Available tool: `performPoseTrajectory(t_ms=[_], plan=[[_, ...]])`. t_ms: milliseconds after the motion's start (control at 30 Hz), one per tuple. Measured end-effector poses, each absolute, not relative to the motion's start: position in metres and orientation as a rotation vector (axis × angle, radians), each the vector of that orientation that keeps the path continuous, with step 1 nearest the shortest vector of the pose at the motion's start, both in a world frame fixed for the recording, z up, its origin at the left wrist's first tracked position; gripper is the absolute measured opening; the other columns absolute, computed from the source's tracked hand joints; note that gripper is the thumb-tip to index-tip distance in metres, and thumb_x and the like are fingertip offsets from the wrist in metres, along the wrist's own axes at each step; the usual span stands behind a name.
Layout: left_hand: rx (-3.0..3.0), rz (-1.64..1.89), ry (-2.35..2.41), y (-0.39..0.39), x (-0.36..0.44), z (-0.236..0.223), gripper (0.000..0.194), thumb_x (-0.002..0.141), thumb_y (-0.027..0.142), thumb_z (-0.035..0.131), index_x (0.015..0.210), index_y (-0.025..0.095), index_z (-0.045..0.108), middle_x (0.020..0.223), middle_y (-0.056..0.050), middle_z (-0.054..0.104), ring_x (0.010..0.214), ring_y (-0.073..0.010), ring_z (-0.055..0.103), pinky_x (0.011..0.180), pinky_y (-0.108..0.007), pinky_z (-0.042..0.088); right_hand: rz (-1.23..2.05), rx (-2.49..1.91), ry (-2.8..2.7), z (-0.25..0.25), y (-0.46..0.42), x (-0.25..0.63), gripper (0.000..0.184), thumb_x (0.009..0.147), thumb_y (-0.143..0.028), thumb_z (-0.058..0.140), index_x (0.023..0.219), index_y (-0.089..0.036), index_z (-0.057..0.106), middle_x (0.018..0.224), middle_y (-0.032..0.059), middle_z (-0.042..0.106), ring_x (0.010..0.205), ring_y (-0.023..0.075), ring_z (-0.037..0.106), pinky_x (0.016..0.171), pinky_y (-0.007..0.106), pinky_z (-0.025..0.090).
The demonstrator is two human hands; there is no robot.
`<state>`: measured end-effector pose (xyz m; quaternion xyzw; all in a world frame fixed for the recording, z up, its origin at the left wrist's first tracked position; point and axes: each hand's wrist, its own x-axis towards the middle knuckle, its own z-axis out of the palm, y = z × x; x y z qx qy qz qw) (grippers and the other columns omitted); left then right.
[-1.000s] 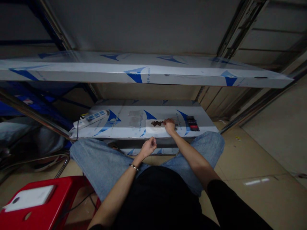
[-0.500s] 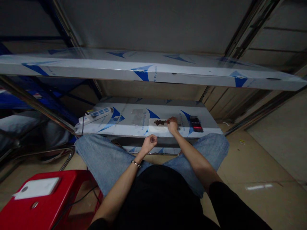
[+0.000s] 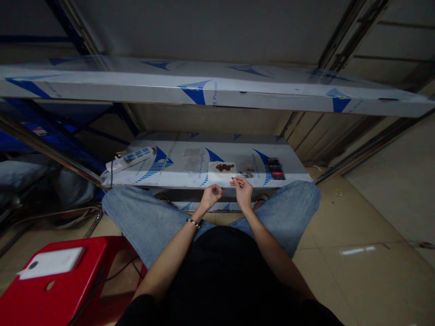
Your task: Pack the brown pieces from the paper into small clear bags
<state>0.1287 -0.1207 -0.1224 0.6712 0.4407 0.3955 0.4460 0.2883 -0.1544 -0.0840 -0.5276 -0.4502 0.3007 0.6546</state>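
Right hand has pulled back off the white paper sheet and now hovers just off the front edge of the film-wrapped steel shelf, fingers pinched on a thin sliver, too small to identify. Lumpy brown clump sits uncovered mid-sheet. Left hand half-curled nearby, contents unclear.
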Motion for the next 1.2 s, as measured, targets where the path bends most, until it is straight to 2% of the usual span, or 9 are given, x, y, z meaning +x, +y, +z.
performPoseTrajectory(t_ms=[167, 300, 433, 533, 600, 767, 967, 1067, 1200], plan=[[1.640, 0.996, 1.049, -0.123, 0.130, -0.120, 0.007, 0.071, 0.014, 0.066, 0.078, 0.013, 0.067, 0.076, -0.005, 0.068, 0.071, -0.0146, 0.060, 0.073, -0.029, 0.048, 0.777, -1.218, -1.177, -0.089, -0.154, 0.287, 0.026, 0.087, -0.042, 0.067, 0.093, -0.018, 0.071, 0.089, 0.0077, 0.075, 0.076, 0.0198, 0.071, 0.065, 0.029, 0.057], [1.647, 0.995, 1.075, -0.122, 0.127, -0.121, 0.008, 0.072, 0.019, 0.066, 0.079, 0.014, 0.067, 0.074, -0.003, 0.066, 0.070, -0.0147, 0.057, 0.070, -0.027, 0.046, 0.701, -1.205, -1.478, -0.091, -0.155, 0.279, 0.014, 0.089, -0.028, 0.065, 0.087, -0.019, 0.075, 0.091, 0.0077, 0.073, 0.085, 0.0208, 0.068, 0.075, 0.030, 0.055], [1.805, 0.903, 1.150, -0.124, 0.124, -0.123, 0.011, 0.073, 0.020, 0.064, 0.081, 0.014, 0.068, 0.071, -0.002, 0.065, 0.069, -0.0152, 0.055, 0.068, -0.025, 0.043, 0.648, -1.235, -1.644, -0.096, -0.152, 0.276, 0.009, 0.085, -0.017, 0.067, 0.083, -0.019, 0.076, 0.085, 0.0065, 0.071, 0.080, 0.0203, 0.065, 0.076, 0.031, 0.051], [1.933, 0.805, 1.206, -0.127, 0.125, -0.122, 0.015, 0.073, 0.019, 0.065, 0.086, 0.014, 0.070, 0.080, -0.005, 0.070, 0.075, -0.0185, 0.060, 0.071, -0.026, 0.043, 0.652, -1.275, -1.703, -0.101, -0.150, 0.276, 0.009, 0.082, -0.013, 0.068, 0.082, -0.019, 0.075, 0.083, 0.0050, 0.071, 0.076, 0.0194, 0.063, 0.075, 0.031, 0.050], [1.976, 0.781, 1.227, -0.128, 0.125, -0.121, 0.017, 0.074, 0.019, 0.065, 0.089, 0.015, 0.070, 0.084, -0.006, 0.071, 0.077, -0.0197, 0.061, 0.072, -0.027, 0.042, 0.625, -1.284, -1.738, -0.102, -0.150, 0.276, 0.011, 0.082, -0.011, 0.068, 0.080, -0.020, 0.075, 0.082, 0.0044, 0.071, 0.077, 0.0196, 0.063, 0.076, 0.031, 0.049], [1.950, 0.796, 1.253, -0.128, 0.125, -0.122, 0.006, 0.074, 0.019, 0.063, 0.078, 0.016, 0.066, 0.068, 0.000, 0.062, 0.065, -0.0147, 0.054, 0.065, -0.025, 0.038, 0.575, -1.299, -1.756, -0.104, -0.153, 0.277, 0.016, 0.083, -0.011, 0.065, 0.080, -0.022, 0.076, 0.081, 0.0039, 0.074, 0.078, 0.0200, 0.063, 0.077, 0.030, 0.048], [1.709, 0.982, 1.090, -0.123, 0.126, -0.129, 0.009, 0.071, 0.012, 0.059, 0.080, 0.016, 0.059, 0.076, -0.001, 0.064, 0.071, -0.0135, 0.058, 0.073, -0.025, 0.046, 0.432, -1.445, -1.522, -0.103, -0.107, 0.301, 0.023, 0.090, -0.020, 0.054, 0.098, -0.019, 0.076, 0.095, 0.0070, 0.076, 0.078, 0.0204, 0.065, 0.080, 0.031, 0.050], [1.577, 1.013, 1.055, -0.122, 0.127, -0.129, 0.014, 0.071, 0.012, 0.059, 0.084, 0.017, 0.057, 0.078, -0.001, 0.064, 0.073, -0.0141, 0.061, 0.076, -0.027, 0.049, 0.342, -1.643, -1.487, -0.100, -0.063, 0.322, 0.029, 0.089, -0.014, 0.050, 0.105, -0.017, 0.075, 0.095, 0.0089, 0.075, 0.083, 0.0211, 0.066, 0.085, 0.030, 0.050], [1.500, 0.993, 1.068, -0.123, 0.126, -0.124, 0.013, 0.072, 0.011, 0.058, 0.083, 0.017, 0.057, 0.074, 0.000, 0.064, 0.073, -0.0141, 0.062, 0.079, -0.029, 0.051, 0.219, -1.832, -1.693, -0.107, -0.024, 0.340, 0.041, 0.082, -0.002, 0.048, 0.108, -0.018, 0.075, 0.106, 0.0107, 0.070, 0.101, 0.0219, 0.061, 0.094, 0.030, 0.045]])
